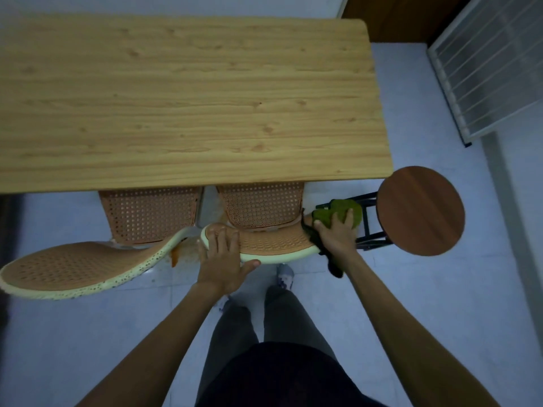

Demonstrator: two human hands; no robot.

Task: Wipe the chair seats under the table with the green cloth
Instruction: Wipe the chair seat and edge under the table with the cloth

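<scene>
Two orange perforated chairs are tucked under the wooden table (188, 95). The right chair (264, 210) shows its seat and curved backrest with a cream rim. My left hand (221, 257) rests on the left end of that backrest, thumb hooked over the rim. My right hand (336, 236) presses the green cloth (340, 214) against the backrest's right end, and a dark part of the cloth hangs below my wrist. The left chair (147, 212) stands beside it, its backrest (79, 265) curving toward the lower left.
A round brown stool (420, 210) with black legs stands just right of my right hand, by the table's corner. A white wire rack (493, 63) leans at the upper right. My legs and shoes are on the tiled floor (426, 289) below the chair.
</scene>
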